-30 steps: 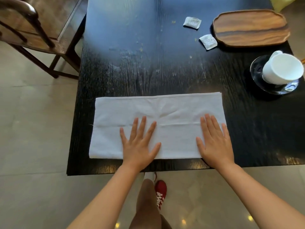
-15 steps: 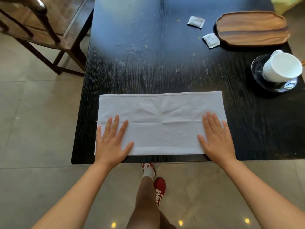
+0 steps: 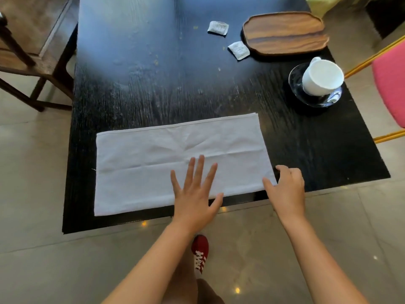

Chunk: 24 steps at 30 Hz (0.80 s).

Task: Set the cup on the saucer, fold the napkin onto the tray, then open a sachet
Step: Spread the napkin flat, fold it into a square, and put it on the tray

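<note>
A white napkin, folded into a long strip, lies across the near edge of the black table. My left hand presses flat on its near middle, fingers spread. My right hand is at the napkin's near right corner, thumb on the cloth and fingers curled at its edge. The white cup stands on a dark glass saucer at the right. A wooden tray sits empty at the far right, with two white sachets beside it.
A dark wooden chair stands off the table's left side. A pink chair with yellow legs is close to the right edge. My red shoe shows on the tiled floor below.
My left hand slid from the napkin's left end to its middle. My right hand went from lying flat to curling at the right corner. The view shifted left.
</note>
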Motion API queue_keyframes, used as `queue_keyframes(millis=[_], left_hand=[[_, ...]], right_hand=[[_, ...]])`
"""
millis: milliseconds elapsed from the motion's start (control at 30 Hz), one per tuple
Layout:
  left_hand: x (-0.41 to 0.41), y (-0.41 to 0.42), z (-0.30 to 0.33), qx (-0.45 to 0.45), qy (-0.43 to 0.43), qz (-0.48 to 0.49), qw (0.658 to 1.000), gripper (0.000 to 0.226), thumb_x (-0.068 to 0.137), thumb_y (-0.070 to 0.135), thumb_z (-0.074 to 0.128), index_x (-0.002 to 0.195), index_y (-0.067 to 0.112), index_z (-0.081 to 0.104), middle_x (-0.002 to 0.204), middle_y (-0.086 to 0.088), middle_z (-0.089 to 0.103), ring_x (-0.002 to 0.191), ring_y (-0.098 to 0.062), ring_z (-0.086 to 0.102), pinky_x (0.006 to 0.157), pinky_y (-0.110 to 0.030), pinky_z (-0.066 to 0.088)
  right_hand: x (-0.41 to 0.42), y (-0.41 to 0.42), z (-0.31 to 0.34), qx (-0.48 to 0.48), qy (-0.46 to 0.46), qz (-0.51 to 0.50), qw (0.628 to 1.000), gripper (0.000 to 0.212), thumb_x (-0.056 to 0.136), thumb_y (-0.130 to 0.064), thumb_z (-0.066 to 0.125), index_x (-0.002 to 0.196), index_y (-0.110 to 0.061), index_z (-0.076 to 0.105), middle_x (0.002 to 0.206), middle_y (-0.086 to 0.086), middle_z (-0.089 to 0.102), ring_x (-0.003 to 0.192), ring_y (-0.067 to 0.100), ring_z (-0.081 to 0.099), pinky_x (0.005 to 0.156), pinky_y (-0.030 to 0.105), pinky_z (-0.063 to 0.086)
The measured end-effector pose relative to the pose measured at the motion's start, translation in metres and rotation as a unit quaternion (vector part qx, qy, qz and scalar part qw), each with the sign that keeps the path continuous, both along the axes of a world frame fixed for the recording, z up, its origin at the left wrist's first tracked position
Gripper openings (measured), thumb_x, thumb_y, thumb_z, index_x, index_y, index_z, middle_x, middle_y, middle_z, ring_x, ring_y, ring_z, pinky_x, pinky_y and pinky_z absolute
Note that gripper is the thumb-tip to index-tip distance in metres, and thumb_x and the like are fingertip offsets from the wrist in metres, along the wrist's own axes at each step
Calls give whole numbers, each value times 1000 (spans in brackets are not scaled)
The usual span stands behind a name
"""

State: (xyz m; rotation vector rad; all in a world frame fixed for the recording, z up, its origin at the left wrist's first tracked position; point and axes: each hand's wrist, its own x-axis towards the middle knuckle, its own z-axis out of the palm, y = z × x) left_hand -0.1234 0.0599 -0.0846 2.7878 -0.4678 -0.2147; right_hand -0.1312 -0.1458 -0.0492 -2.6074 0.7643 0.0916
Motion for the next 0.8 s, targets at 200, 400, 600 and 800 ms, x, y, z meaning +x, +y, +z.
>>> queue_keyframes(millis=[200,400,600,800], left_hand=[[-7,-33,-18,39,12,-39,998,68,88,57,27,148,32,7,158,0,0,144,-21,-5,108,-62,-3],[-6,-32,-16,48,12,-44,998,69,88,58,27,148,33,5,158,1,-2,144,-20,-8,109,-61,-3],[-5,-32,-7,19,62,-43,997,66,88,59,17,147,37,-4,156,4,-16,141,-15,-23,109,-57,-15],[9,-29,24,-181,145,45,972,66,83,56,14,139,30,38,151,12,23,142,-6,8,116,-44,-6]], right_hand=[[2,-8,7,107,24,-95,989,32,88,-21,59,116,-6,54,97,11,63,80,16,50,54,21,34],[8,-15,10,215,34,-155,964,15,88,-23,57,92,-10,64,96,6,66,88,24,60,69,28,41],[9,-11,14,302,-19,-183,935,6,85,-15,60,82,-16,65,83,0,65,85,21,60,69,30,44],[15,21,34,338,-93,-150,924,7,84,-17,64,81,-22,68,82,-5,69,83,11,64,70,24,49]])
